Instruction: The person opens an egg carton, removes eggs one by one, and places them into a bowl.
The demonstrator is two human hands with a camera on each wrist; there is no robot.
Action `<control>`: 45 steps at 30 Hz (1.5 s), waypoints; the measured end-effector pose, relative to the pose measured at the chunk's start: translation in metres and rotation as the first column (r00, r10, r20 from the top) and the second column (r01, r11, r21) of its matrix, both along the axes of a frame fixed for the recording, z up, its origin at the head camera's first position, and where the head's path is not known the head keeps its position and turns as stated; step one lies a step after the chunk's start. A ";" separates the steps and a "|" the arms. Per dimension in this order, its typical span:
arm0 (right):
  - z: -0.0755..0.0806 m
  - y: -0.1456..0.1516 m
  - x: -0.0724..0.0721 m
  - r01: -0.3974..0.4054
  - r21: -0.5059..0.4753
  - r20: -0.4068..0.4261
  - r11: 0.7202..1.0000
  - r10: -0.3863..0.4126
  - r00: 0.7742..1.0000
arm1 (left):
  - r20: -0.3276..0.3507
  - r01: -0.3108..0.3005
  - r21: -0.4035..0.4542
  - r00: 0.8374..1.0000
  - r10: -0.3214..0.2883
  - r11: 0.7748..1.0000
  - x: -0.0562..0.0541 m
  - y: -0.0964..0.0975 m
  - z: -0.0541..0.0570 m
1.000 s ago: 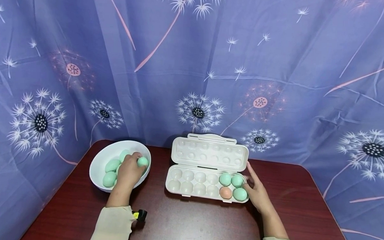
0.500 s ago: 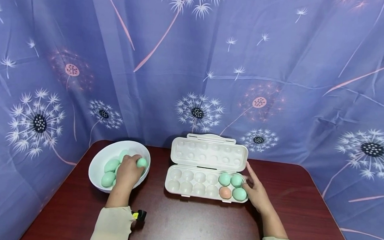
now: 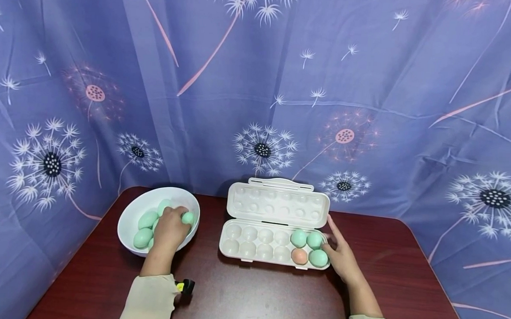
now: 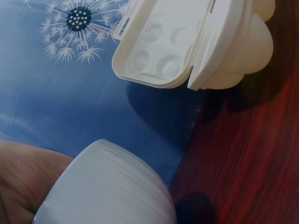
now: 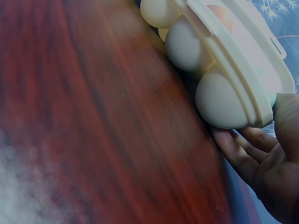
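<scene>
Inside the white bowl [image 3: 128,221] on the left, my left hand [image 3: 170,227] pinches a green egg [image 3: 187,218] between thumb and fingers. Other green eggs [image 3: 148,219] lie around it, some partly hidden by the hand. Right of the bowl, a white plastic egg carton [image 3: 273,262] stands with its lid up. Its right end holds several green eggs [image 3: 318,258] and one orange egg [image 3: 299,256]. My right hand [image 3: 341,258] grips that end, thumb at the rim and fingers beneath in the right wrist view. The bowl hides most of the left hand in the left wrist view.
Both bowl and carton stand on a dark red wooden table [image 3: 250,295], near its back edge. A blue curtain [image 3: 214,120] with a dandelion pattern hangs close behind. The cups in the carton's left part [image 3: 249,233] hold no eggs.
Almost nothing differs. The whole view has shifted a few pixels left; both hands stay at the bowl and the egg carton.
</scene>
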State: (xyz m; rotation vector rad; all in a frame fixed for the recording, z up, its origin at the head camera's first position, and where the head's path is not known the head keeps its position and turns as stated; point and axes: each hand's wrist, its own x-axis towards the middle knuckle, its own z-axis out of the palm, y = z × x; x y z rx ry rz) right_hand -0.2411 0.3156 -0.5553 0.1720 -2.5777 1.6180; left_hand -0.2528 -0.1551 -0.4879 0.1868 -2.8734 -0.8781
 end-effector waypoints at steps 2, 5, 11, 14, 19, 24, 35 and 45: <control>0.000 0.000 0.000 -0.001 0.003 0.001 1.000 0.001 1.000 | 0.000 -0.001 -0.004 1.000 0.001 1.000 0.000 0.000 0.000; -0.001 0.000 0.001 0.000 0.007 -0.001 1.000 0.000 1.000 | 0.002 -0.002 -0.008 1.000 0.002 1.000 -0.001 0.000 -0.001; 0.000 0.001 0.001 0.002 0.007 -0.001 1.000 -0.002 1.000 | 0.004 0.000 -0.013 1.000 0.000 1.000 -0.001 0.001 0.000; 0.000 0.000 0.001 -0.002 0.003 -0.001 1.000 0.002 1.000 | 0.005 0.004 -0.011 1.000 -0.004 1.000 0.000 0.001 0.000; 0.003 -0.002 0.002 -0.016 -0.022 -0.010 1.000 0.015 1.000 | -0.003 0.006 -0.009 1.000 -0.006 1.000 0.000 0.000 0.000; 0.002 -0.001 0.001 -0.003 -0.019 0.005 1.000 0.003 1.000 | -0.012 0.002 -0.003 1.000 -0.002 1.000 0.001 0.001 0.001; 0.001 -0.001 0.000 0.009 0.000 0.014 1.000 -0.009 1.000 | -0.120 -0.046 0.074 0.991 0.055 0.996 0.001 0.004 0.006; 0.003 -0.002 0.002 0.001 -0.026 0.009 1.000 -0.001 1.000 | -0.218 -0.037 0.171 0.973 0.075 0.985 0.006 0.021 0.023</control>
